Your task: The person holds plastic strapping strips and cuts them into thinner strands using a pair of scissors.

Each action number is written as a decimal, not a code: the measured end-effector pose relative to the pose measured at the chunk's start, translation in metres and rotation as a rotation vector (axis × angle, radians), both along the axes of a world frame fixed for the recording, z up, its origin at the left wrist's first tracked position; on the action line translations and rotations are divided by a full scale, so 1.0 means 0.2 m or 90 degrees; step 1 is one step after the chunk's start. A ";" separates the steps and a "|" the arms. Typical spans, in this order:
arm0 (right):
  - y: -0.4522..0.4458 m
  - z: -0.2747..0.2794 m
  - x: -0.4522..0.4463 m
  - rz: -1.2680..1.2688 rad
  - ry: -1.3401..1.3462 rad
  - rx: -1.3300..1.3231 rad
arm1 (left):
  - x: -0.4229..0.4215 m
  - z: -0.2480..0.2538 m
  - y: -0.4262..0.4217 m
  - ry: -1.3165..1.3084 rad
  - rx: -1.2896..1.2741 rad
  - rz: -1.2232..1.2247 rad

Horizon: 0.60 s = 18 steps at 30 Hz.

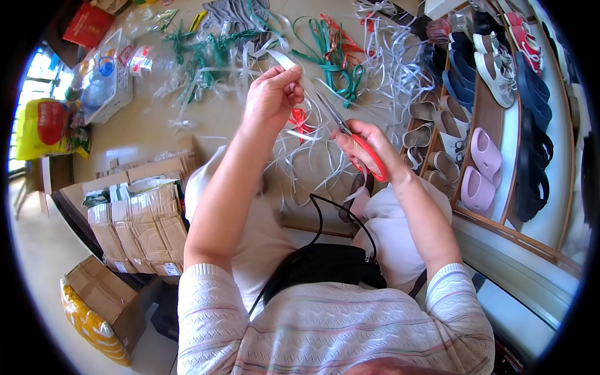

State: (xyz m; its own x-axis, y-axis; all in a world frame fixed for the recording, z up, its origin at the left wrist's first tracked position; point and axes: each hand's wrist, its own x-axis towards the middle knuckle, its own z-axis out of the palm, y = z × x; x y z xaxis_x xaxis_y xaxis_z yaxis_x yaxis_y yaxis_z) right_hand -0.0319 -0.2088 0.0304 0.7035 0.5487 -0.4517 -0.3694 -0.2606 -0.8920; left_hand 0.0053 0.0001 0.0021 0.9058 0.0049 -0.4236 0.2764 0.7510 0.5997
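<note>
My left hand [275,94] is raised over the floor, fingers pinched on a white strip [282,59] that runs up and away from the fingertips. To its right, my right hand [369,147] holds red-handled scissors [369,150], the blades pointing up and to the left towards the left hand. The blades look narrowly parted or closed; I cannot tell which. Below and between the hands lie a red strip [301,123] and loose white strips [334,165]. Green straps [340,69] lie beyond the scissors.
Shoe racks [494,131] with sandals and slippers stand at right. Tangled white strips [400,59] and green netting [215,53] cover the floor ahead. At left are flattened cardboard [147,225], a white crate [115,81] and a yellow bag [44,128]. A black bag [325,265] rests on my lap.
</note>
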 end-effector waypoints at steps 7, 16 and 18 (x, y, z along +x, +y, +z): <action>-0.01 0.01 0.02 0.025 0.026 0.020 | -0.03 -0.02 -0.03 -0.012 -0.020 -0.033; -0.03 0.01 0.01 0.035 0.041 0.018 | -0.02 0.01 0.01 -0.017 -0.030 0.011; -0.04 0.00 0.01 0.041 0.055 0.016 | -0.03 0.00 -0.01 -0.012 -0.030 -0.006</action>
State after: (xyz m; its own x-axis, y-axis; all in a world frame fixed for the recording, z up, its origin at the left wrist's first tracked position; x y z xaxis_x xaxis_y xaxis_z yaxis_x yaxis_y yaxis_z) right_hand -0.0297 -0.2160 0.0310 0.6251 0.6035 -0.4950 -0.4282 -0.2651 -0.8639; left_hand 0.0001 -0.0028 0.0012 0.9138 -0.0232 -0.4056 0.2724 0.7757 0.5693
